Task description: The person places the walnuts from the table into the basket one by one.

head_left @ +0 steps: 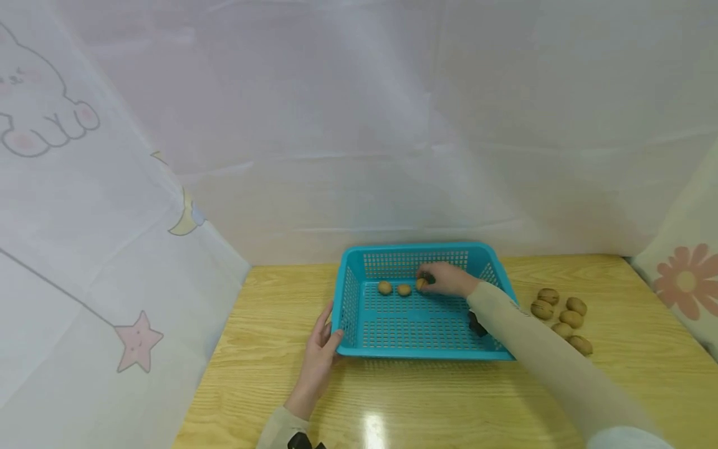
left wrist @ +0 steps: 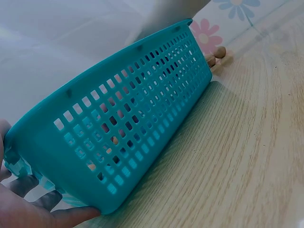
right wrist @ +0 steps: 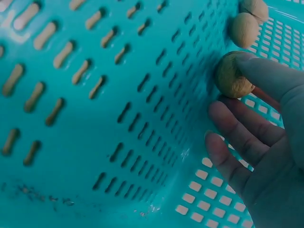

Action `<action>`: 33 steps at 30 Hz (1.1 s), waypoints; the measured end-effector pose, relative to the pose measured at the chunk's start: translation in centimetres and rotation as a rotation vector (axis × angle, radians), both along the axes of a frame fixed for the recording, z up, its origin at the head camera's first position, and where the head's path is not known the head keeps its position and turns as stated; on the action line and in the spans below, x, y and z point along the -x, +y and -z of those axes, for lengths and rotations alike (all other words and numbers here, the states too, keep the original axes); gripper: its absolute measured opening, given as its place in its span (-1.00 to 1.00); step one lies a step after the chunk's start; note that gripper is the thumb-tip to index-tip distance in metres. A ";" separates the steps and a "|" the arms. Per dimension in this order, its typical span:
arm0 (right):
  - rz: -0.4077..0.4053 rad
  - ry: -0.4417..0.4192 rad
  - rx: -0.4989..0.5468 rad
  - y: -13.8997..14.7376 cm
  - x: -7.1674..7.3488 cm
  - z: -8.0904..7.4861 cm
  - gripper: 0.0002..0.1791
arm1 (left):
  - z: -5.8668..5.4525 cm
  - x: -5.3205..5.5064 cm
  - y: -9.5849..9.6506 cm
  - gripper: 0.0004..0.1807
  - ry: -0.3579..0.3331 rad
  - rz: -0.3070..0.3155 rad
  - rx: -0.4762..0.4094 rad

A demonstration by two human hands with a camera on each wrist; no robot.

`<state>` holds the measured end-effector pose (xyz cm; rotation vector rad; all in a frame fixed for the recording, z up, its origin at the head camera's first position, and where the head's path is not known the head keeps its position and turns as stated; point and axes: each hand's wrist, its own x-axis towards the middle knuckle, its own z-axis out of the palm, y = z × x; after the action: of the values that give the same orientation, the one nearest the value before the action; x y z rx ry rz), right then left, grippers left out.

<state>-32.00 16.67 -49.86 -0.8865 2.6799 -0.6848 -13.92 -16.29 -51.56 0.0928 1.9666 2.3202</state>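
A blue plastic basket [head_left: 426, 354] with slotted walls stands on the wooden table. My left hand [head_left: 323, 346] grips its left end near the front corner; in the left wrist view its fingers [left wrist: 71, 216] lie against the basket's outer wall and lower edge. Inside, my right hand [head_left: 445, 279] pinches a walnut [right wrist: 232, 76] between thumb and fingers, low beside the back wall. Two more walnuts, one on the left [head_left: 384, 287] and one nearer the hand [head_left: 404, 290], lie in a row on the basket floor.
Several walnuts [head_left: 571, 318] lie in a loose group on the table [head_left: 269, 312], right of the basket and beyond my right forearm. A pale hanging sheet [head_left: 392, 156] rises close behind the basket, with printed sheets at both sides.
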 end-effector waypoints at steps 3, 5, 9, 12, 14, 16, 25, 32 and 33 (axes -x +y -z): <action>0.012 -0.006 -0.014 -0.3 -0.1 -0.1 -0.61 | 0.0 0.0 0.0 -0.25 0.004 0.002 0.003; 0.018 -0.018 -0.025 -0.4 -0.2 -0.3 -0.59 | -0.1 0.0 0.1 -0.25 0.006 0.003 0.004; 0.020 -0.031 -0.026 -0.1 -0.4 -1.2 -0.57 | 0.0 0.0 0.1 -0.24 0.009 0.006 0.004; 0.020 -0.013 -0.010 0.4 -0.6 -2.4 -0.59 | 0.0 0.0 0.1 -0.24 0.010 0.005 0.001; 0.023 0.005 0.003 0.8 -0.8 -3.3 -0.60 | 0.1 0.0 0.1 -0.24 0.019 0.009 -0.001; 0.026 0.016 0.020 1.2 -1.2 -4.3 -0.60 | 0.1 0.0 0.1 -0.24 0.022 0.007 -0.003; 0.021 0.131 0.104 3.8 -3.3 -7.8 -0.64 | 0.1 -0.1 -0.1 -0.24 0.044 0.020 0.002; 0.009 0.195 0.055 6.4 -5.3 -9.3 -0.68 | -0.2 0.0 0.0 -0.23 0.019 0.001 -0.011; 0.007 0.200 0.043 6.8 -5.6 -9.4 -0.68 | -0.2 -0.1 0.0 -0.23 0.015 0.000 -0.015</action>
<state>-26.38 23.51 -40.47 -1.0059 2.8534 -0.6917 -13.87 -16.25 -51.37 0.1124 1.9566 2.3413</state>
